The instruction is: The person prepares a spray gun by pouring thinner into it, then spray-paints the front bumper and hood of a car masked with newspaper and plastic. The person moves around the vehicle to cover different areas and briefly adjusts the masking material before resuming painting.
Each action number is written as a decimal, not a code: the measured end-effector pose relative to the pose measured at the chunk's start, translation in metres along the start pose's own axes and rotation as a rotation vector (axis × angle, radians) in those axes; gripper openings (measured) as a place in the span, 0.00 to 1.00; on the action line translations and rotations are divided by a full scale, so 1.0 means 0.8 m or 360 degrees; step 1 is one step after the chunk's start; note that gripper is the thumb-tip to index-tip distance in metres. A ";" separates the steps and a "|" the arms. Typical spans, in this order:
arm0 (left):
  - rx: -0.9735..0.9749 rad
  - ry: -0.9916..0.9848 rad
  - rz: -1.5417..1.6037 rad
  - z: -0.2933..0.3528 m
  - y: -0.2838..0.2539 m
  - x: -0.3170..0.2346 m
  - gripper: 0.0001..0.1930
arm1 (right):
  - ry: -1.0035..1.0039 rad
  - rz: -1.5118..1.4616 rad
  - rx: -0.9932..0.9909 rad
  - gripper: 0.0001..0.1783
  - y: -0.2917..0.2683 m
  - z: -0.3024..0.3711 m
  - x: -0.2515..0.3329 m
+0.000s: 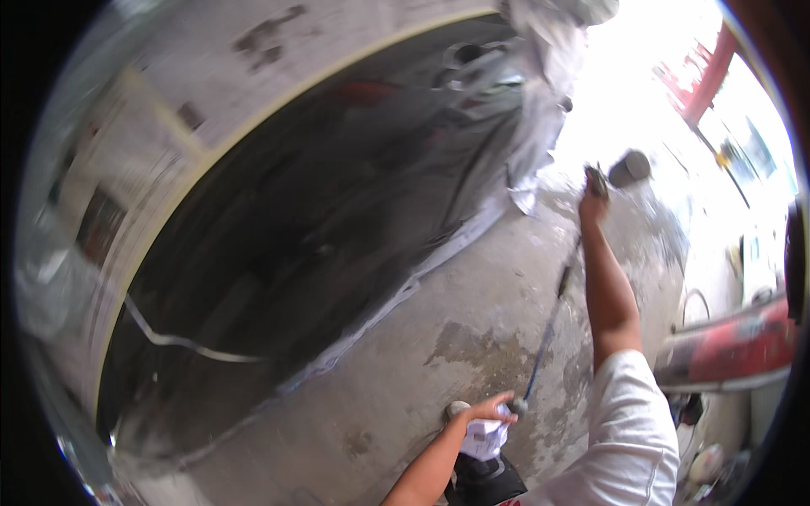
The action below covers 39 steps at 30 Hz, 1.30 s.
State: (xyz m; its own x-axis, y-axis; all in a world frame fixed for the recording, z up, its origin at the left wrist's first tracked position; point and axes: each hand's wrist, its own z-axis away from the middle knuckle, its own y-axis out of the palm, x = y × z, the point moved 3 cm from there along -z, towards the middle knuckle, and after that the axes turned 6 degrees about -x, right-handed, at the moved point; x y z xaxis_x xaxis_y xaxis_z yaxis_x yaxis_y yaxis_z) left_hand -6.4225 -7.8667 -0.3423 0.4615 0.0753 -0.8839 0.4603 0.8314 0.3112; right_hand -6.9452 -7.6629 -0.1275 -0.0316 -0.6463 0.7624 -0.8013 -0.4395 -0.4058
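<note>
My right hand (596, 207) is stretched far forward and grips a spray gun (598, 180). A grey cylindrical cup (629, 169) sits at the gun's right side. From there a thin dark hose (546, 334) slants down to my left hand (492, 410). The left fingers are closed round its lower end, at a small grey round fitting (520, 406). Just under that hand is a white crumpled sheet or cloth (486, 438); whether I hold it is unclear. To the left stands a glossy black curved vehicle panel (321, 211), apart from both hands.
Masking paper (181, 76) with yellow tape borders the panel above and left. Pale sheeting (540, 101) hangs at its far end. A loose pale strip (181, 341) crosses the panel's lower left. Stained concrete floor (447, 304) lies below; a red, rounded object (734, 346) stands at right.
</note>
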 end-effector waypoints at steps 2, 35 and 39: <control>0.0030 0.0072 -0.0338 0.073 0.033 0.093 0.41 | -0.0112 0.0107 0.0156 0.31 -0.050 0.064 -0.054; -0.6462 -0.1868 -0.2265 1.710 1.302 0.512 0.14 | -0.0206 -0.0403 0.2281 0.26 -1.171 1.779 0.403; -0.6221 -0.2935 0.0985 1.830 1.237 0.578 0.17 | -0.0437 -0.0506 0.2674 0.29 -1.304 1.970 0.483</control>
State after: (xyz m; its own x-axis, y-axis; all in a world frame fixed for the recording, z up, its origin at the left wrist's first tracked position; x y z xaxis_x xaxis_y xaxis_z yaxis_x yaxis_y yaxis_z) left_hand -4.6430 -7.8151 0.0680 0.0802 0.6778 -0.7308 0.8269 -0.4547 -0.3309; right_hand -5.1803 -8.4370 -0.2039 0.2290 -0.4126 0.8817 0.6973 -0.5625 -0.4443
